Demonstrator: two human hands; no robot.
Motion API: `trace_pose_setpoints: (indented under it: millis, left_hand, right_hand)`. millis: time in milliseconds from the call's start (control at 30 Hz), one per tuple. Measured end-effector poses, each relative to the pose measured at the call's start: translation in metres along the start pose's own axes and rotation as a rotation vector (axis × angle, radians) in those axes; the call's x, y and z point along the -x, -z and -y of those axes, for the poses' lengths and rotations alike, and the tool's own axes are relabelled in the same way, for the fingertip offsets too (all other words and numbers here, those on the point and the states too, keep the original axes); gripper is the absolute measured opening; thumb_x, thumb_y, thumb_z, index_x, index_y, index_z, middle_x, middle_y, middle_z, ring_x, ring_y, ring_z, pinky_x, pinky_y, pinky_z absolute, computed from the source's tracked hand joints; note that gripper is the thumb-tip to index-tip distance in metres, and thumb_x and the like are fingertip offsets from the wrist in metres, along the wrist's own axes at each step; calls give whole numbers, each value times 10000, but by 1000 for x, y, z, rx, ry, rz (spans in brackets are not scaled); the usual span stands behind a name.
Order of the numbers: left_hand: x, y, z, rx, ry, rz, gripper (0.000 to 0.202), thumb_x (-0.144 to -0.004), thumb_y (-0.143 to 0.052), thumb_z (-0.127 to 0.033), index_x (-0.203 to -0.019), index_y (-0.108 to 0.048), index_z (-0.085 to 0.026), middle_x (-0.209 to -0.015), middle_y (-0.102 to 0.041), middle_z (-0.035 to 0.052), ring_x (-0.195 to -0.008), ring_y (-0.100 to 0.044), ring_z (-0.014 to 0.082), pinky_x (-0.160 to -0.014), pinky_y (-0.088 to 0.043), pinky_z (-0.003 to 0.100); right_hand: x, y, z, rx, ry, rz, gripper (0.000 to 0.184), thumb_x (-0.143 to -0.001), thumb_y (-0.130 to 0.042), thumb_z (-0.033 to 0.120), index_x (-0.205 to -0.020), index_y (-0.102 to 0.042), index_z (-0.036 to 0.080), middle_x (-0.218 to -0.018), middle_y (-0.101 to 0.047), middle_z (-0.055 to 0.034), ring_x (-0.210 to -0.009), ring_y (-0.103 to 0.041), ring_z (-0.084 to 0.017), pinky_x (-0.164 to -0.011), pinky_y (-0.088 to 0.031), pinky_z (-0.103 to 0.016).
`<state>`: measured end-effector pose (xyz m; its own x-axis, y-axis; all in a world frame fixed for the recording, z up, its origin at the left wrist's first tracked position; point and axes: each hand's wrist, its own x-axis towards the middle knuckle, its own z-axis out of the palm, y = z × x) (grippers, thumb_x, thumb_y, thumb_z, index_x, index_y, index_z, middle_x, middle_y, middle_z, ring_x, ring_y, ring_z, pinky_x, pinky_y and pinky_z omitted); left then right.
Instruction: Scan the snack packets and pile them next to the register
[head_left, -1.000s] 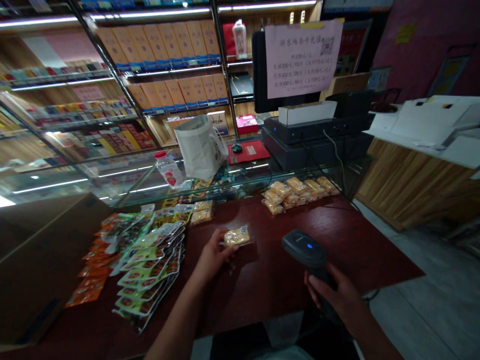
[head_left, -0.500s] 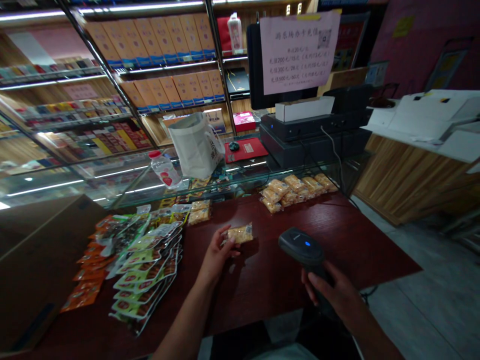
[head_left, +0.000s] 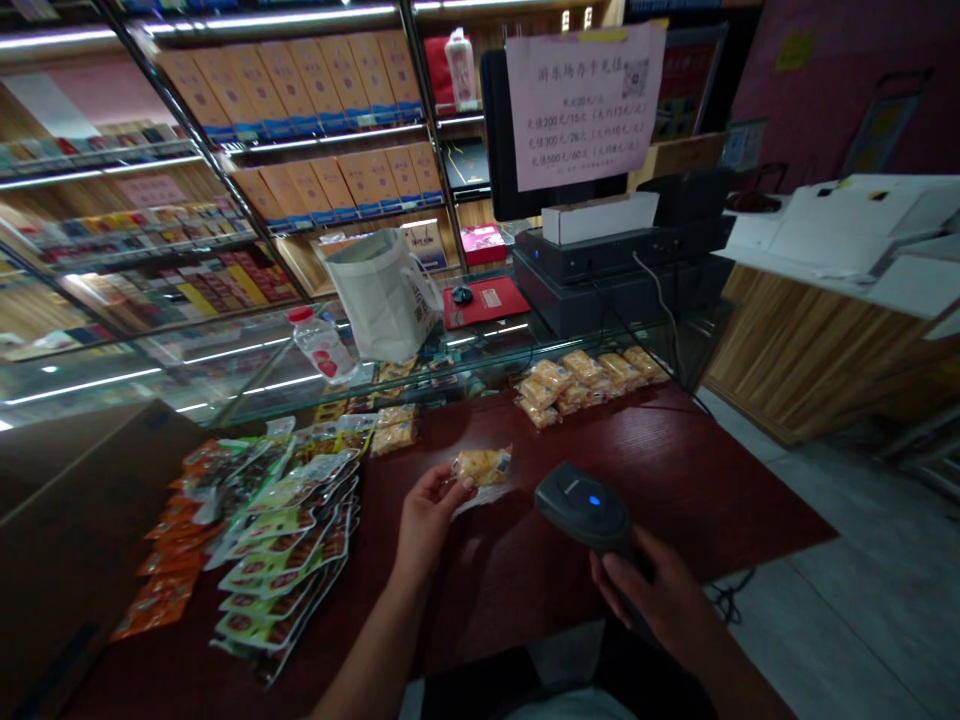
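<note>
Scanner moved nearer snack, left end in left grip.

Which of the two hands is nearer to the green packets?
Left. The left hand, holding a wrapped snack, is just right of the green packets; the right hand, gripping the scanner, is farther right.

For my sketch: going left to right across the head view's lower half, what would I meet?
Box, orange packets, green packets, small snack cluster, snack in the left hand, scanner in the right hand.
</note>
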<state>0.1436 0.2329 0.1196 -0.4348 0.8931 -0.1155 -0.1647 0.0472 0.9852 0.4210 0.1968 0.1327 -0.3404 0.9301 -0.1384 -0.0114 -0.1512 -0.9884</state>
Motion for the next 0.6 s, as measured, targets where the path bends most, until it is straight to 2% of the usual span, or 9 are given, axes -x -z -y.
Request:
trace_pose_setpoints:
  millis: [333, 600]
  left_hand:
    - [2, -7, -3, -50, -29, 9, 443, -588, -843, -377, -953, -717, -159, -945, -738, 45, -782, -701, 174, -793, -584, 326]
    - [-5, -12, 1, -46, -37, 17, 427, -594, -844, -382, -937, -716, -162, -908, -739, 33, -763, -696, 153, -788, -582, 297]
  right_hand:
    - [0, 1, 2, 96, 64, -25, 346, -885, -586, 511, -766, -571, 186, -521, -512, 43, -442, -440, -101, -454, -358, -227]
    - [0, 4, 4, 112, 47, -67, 377, -896, -558, 538, -752, -560, 191, -505, -500, 44, -430, -442, -104, -448, -358, -234]
